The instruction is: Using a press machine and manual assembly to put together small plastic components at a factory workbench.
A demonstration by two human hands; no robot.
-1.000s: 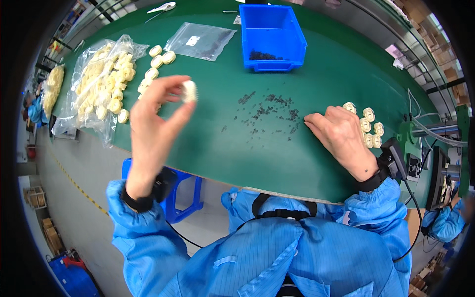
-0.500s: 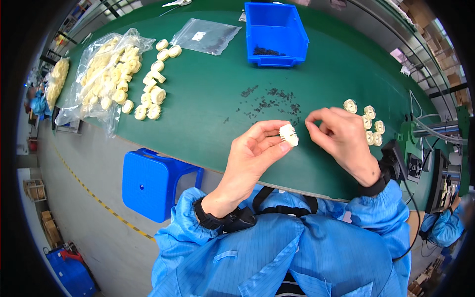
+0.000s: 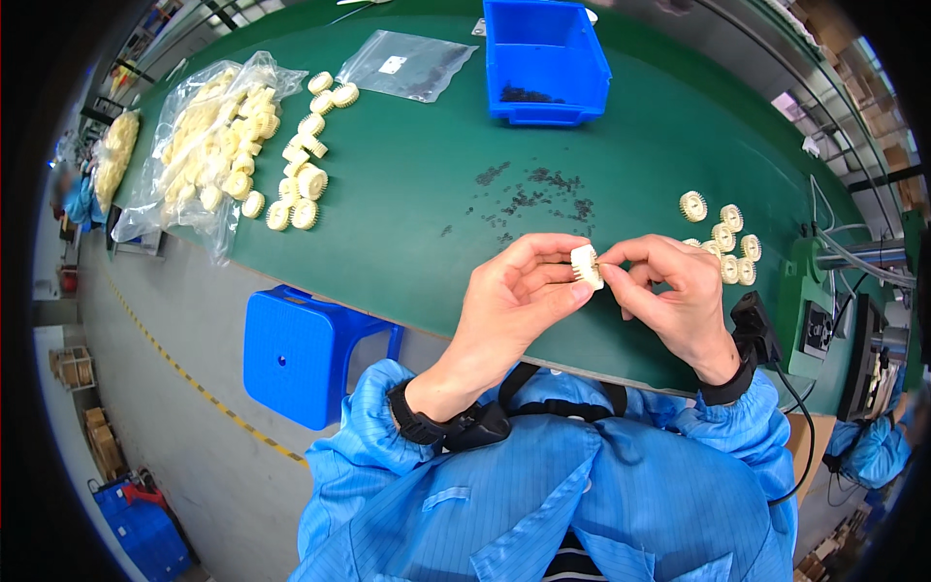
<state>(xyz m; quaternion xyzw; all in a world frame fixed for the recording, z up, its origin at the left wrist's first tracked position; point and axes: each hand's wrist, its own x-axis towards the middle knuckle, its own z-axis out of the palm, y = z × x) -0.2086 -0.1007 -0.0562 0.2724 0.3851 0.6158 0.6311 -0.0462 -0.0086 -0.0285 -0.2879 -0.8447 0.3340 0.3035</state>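
My left hand [image 3: 514, 299] holds a cream plastic gear [image 3: 584, 266] upright between thumb and fingers, above the table's near edge. At the gear's right face, the thumb and forefinger of my right hand [image 3: 679, 296] are pinched together. Whatever lies between those fingertips is hidden or too small to name. Small black parts [image 3: 538, 194] are scattered on the green table [image 3: 407, 213] just beyond both hands. To the right of my right hand lies a group of cream gears [image 3: 723, 237], a few partly covered by that hand.
A blue bin [image 3: 548, 114] with black parts inside stands at the back. Next to it lies a clear plastic bag [image 3: 412, 66]. Farther left are loose gears [image 3: 310, 181] and an open bag of gears [image 3: 213, 136]. A blue stool [image 3: 296, 359] stands by the near edge; green equipment [image 3: 803, 301] is at right.
My right hand has come left and down from above the table to the gear, its fingertips now meeting the gear's face. My left hand has shifted slightly right with the gear.
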